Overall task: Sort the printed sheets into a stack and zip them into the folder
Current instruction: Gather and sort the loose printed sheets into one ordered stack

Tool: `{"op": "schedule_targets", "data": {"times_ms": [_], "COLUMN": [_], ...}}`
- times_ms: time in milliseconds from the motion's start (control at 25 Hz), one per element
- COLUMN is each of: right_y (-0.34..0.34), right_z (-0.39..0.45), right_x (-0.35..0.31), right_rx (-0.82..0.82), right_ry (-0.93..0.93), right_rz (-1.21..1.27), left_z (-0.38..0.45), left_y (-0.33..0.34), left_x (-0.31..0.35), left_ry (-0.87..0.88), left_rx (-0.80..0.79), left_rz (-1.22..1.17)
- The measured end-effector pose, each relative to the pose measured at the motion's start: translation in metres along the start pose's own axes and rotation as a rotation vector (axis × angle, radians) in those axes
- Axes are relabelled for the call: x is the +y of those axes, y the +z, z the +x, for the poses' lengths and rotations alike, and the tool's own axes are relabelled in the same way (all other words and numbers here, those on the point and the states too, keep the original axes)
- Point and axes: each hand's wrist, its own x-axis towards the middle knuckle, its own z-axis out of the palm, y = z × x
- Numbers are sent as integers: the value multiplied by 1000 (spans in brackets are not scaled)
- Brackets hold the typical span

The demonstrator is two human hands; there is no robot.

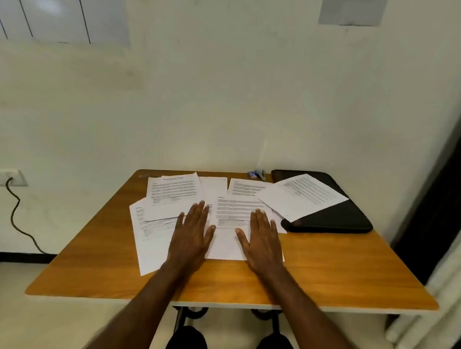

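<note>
Head view: flat, spread left hand [191, 239] and right hand [263, 240] hiding sheets [233, 209]; print unreadable.

The print on the scattered white printed sheets [175, 195] beyond the fingers [199, 212] is too small to read. One white sheet [303, 196] hides part of the black zip folder [336, 220]. The small blue object [254, 173] at the wooden worktop [325, 272] edge is too blurred to identify.

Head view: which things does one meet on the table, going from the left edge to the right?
Sheet overhanging toward the left → left hand → right hand → sheet lying on the folder → black folder. The middle sheets overlap too much to order.
</note>
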Motion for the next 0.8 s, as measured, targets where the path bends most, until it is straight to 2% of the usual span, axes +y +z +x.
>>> {"op": "schedule_targets", "data": {"times_ms": [240,320,600,720,800], "right_y": [19,17,19,18,16], "right_z": [0,-1,-19,-36,-46], "right_x": [15,17,24,21,19], "right_rx": [-136,-162,-174,-189,-197], "right_ry": [16,46,103,78,66], "right_rz": [-56,-54,-95,-107,-129], "left_z": [-15,-14,-34,-39,-39], "left_y": [15,11,0,-7,-16], "left_x": [-10,-17,-48,-58,-51], "left_ry": [-166,-163,-81,-88,-143], "left_rx": [-258,-304,-339,-359,-302], "left_rz": [50,43,17,-42,-97]}}
